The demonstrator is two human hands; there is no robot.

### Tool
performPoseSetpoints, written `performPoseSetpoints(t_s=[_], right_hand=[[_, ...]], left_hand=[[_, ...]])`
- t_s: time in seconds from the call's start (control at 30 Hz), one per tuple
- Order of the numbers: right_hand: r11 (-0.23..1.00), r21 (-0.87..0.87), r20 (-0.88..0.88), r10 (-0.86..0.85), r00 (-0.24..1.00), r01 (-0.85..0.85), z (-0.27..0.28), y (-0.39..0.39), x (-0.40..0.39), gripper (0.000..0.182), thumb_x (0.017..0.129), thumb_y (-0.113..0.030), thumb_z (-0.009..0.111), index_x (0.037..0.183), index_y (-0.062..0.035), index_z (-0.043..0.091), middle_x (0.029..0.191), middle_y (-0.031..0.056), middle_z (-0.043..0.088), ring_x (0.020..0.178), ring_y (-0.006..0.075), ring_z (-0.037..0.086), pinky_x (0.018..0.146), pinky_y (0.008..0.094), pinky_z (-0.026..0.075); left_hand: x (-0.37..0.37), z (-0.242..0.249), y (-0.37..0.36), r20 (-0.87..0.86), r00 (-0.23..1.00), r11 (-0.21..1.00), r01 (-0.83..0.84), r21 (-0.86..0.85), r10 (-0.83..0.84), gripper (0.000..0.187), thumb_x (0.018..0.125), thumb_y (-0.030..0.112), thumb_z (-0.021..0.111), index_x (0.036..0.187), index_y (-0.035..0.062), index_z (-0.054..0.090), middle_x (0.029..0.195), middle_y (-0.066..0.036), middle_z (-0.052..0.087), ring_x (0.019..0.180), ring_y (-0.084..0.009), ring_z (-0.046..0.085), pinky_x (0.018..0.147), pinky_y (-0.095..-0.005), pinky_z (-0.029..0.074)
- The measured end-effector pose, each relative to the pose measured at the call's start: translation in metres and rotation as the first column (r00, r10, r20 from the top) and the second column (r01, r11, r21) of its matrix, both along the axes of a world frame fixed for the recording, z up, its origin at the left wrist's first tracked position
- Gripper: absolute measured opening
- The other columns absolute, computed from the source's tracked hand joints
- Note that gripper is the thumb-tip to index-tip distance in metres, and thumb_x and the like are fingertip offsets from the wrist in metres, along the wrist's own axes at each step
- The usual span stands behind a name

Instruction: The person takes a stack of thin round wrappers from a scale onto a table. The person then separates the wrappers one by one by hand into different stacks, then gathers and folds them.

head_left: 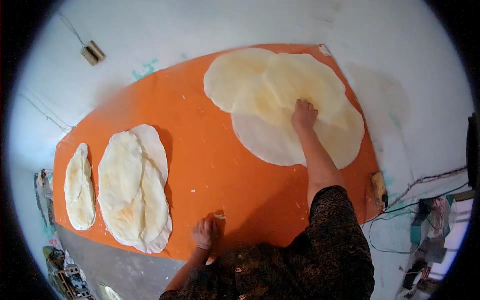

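Large round sheets of thin flatbread [250, 80] overlap at the far right of the orange table. My right hand [304, 115] is over the middle of these sheets with its fingers curled in; whether it pinches anything is hidden. By the near edge of the table my left hand [205, 233] is closed, its fingers bent under. A small pale scrap [220, 216] lies just beside its fingers. What the left hand holds, if anything, cannot be seen.
A stack of folded flatbreads [122, 170] lies left on the orange table [200, 165], with a narrower folded one [79, 190] beyond it. A wooden block [378, 187] with a cable sits at the right edge. Wires and clutter [430, 230] are at lower right.
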State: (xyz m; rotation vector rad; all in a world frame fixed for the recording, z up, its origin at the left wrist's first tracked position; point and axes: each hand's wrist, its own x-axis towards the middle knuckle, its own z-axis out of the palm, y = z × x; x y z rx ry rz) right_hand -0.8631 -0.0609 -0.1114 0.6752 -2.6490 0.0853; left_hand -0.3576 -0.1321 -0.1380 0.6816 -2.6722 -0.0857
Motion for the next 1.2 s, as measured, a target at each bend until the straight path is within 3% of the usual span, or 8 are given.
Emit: performPoseSetpoints(t_s=[0.37,0.5,0.53,0.57,0.63,0.73,0.8,1.2], right_hand=[[0.978,0.025,0.23,0.198,0.953,-0.209,0.089,-0.01,0.0,0.015,0.073,-0.006,0.045,0.082,-0.0042,0.057,0.076,0.0152,0.062,0.073,0.0313,0.061,0.062,0.0438,0.047],[0.918,0.019,0.417,0.353,0.838,-0.397,0.152,-0.032,0.11,0.016,0.071,-0.007,0.045,0.079,-0.0013,0.058,0.08,0.0204,0.061,0.078,0.0342,0.06,0.066,0.0439,0.047],[0.886,-0.054,0.476,0.428,0.768,-0.461,0.156,-0.035,0.143,0.018,0.071,-0.007,0.044,0.081,-0.0004,0.058,0.081,0.0219,0.06,0.076,0.036,0.059,0.066,0.0447,0.046],[0.845,-0.13,0.528,0.502,0.686,-0.518,0.156,-0.04,0.17,0.02,0.07,-0.008,0.044,0.082,0.0004,0.058,0.081,0.0235,0.059,0.075,0.0378,0.058,0.066,0.0455,0.046],[0.728,-0.256,0.658,0.613,0.437,-0.636,0.12,-0.052,0.215,0.021,0.073,-0.012,0.045,0.083,0.0013,0.057,0.075,0.0201,0.06,0.068,0.032,0.059,0.061,0.0407,0.045],[0.778,-0.557,0.827,0.551,-0.109,-0.291,0.112,-0.06,0.302,0.036,0.081,-0.033,0.048,0.078,0.0024,0.055,0.067,0.0129,0.057,0.061,0.0191,0.056,0.056,0.0332,0.045],[0.786,-0.59,0.807,0.567,-0.162,-0.186,0.122,-0.061,0.338,0.038,0.081,-0.036,0.051,0.08,0.0017,0.055,0.068,0.01,0.056,0.061,0.0166,0.054,0.056,0.0311,0.045],[0.672,-0.573,0.603,0.733,0.315,-0.468,0.079,-0.031,0.403,0.061,0.068,-0.031,0.066,0.115,0.0016,0.045,0.114,0.0208,0.048,0.104,0.0292,0.049,0.086,0.0355,0.041]], left_hand=[[-0.004,0.01,0.003,-0.158,0.986,0.994,0.044,-0.095,-0.059,0.014,0.074,0.017,0.058,0.077,0.0054,0.052,0.07,-0.012,0.053,0.055,-0.0279,0.051,0.048,-0.0378,0.042],[0.0,0.015,-0.002,-0.042,0.999,0.959,0.017,0.284,-0.005,0.019,0.077,0.021,0.058,0.081,0.0035,0.052,0.076,-0.015,0.055,0.062,-0.0311,0.053,0.051,-0.0384,0.044],[-0.006,0.022,-0.004,-0.016,0.999,0.894,-0.035,0.448,0.047,0.022,0.078,0.023,0.058,0.083,0.0026,0.052,0.081,-0.016,0.056,0.067,-0.0317,0.055,0.054,-0.0379,0.045],[-0.013,0.031,-0.01,-0.024,0.988,0.567,-0.067,0.821,0.151,0.033,0.079,0.027,0.06,0.096,0.0001,0.05,0.091,-0.017,0.057,0.079,-0.027,0.057,0.065,-0.035,0.046],[-0.034,0.083,-0.017,-0.309,0.894,-0.003,0.327,0.945,0.325,0.056,0.08,0.027,0.06,0.123,0.0025,0.033,0.109,-0.013,0.05,0.095,-0.0186,0.054,0.081,-0.0311,0.043],[-0.028,0.101,-0.032,-0.365,0.818,-0.162,0.474,0.866,0.444,0.052,0.081,0.019,0.059,0.124,0.0046,0.033,0.113,-0.01,0.048,0.099,-0.0173,0.05,0.083,-0.0305,0.041],[-0.018,0.118,-0.036,-0.443,0.806,-0.158,0.534,0.831,0.393,0.049,0.081,0.016,0.059,0.123,0.0053,0.036,0.112,-0.007,0.049,0.1,-0.0154,0.049,0.083,-0.0295,0.04],[0.025,0.052,-0.058,-0.35,0.822,-0.608,0.569,0.554,0.45,0.028,0.087,0.019,0.051,0.114,0.0106,0.048,0.098,0.0,0.056,0.083,-0.0094,0.053,0.07,-0.025,0.044]])
